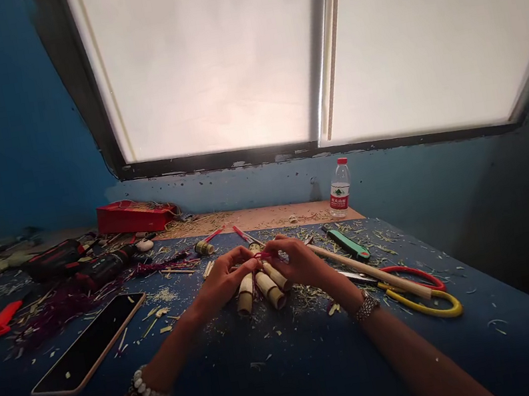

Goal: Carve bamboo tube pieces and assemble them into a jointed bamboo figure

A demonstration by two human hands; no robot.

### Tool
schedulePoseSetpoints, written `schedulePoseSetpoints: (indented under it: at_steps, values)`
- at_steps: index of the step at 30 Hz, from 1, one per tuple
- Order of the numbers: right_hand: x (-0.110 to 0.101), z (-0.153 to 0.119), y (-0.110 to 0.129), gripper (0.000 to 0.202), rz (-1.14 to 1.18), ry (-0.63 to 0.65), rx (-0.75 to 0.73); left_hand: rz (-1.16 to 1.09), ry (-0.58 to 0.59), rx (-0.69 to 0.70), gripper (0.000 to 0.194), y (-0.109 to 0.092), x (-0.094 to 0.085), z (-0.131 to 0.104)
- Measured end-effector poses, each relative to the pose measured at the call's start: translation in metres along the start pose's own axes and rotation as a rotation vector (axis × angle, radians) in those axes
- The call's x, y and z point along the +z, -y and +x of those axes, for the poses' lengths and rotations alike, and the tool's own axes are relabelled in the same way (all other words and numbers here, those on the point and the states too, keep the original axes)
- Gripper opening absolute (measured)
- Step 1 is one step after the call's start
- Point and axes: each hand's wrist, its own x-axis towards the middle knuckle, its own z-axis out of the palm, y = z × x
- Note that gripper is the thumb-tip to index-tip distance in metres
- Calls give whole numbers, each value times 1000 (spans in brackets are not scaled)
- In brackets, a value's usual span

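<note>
Both hands meet over a small cluster of cut bamboo pieces [268, 288] near the middle of the table. Between my fingers runs a thin pink-red cord [264, 255] at the upper end of the pieces. My left hand [227, 275] pinches the cord from the left, thumb and forefinger together. From the other side my right hand [300, 259] pinches it too, its fingers curled. The bamboo pieces fan out toward me with their hollow ends showing. How the cord passes around them is hidden by my fingers.
Scissors [447, 306] and a wooden stick [372, 269] lie right, beside a green utility knife [348, 243]. A phone [90, 342], a red-handled tool [1, 319] and a power drill [104, 269] lie left. A bottle [339, 192] and red box [133, 218] stand behind. Shavings are scattered about.
</note>
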Motion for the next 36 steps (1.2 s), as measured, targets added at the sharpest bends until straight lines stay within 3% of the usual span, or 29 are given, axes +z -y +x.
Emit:
schedulePoseSetpoints:
  at_steps: [4,7,11,15,19,22,26,29,32,36]
  values:
    - [-26,-1,15,19,22,-16,11,89,-86,-4,27,-11,-4,-34]
    - [-53,-15,44,17,57,89,-18,273,-131,17,19,-13,-4,-63]
    - [-77,-60,94,19,51,253,69,306,-137,84,6,-5,13,-100]
    - [-78,-122,129,21,25,326,217,298,-130,160,6,10,44,-137]
    - [-64,-179,129,26,13,126,517,393,-206,310,12,29,72,-163]
    - [-51,-211,119,37,119,1,638,433,-278,351,14,39,86,-175]
    - [-37,-243,123,45,255,-118,760,397,-211,231,10,37,99,-193]
    - [-31,-258,142,47,354,-135,869,224,-161,-7,24,30,114,-209]
    - [-27,-269,166,46,357,-66,882,-107,-104,-268,49,30,136,-214]
    - [-13,-295,186,36,288,144,817,-462,-37,-381,60,36,165,-199]
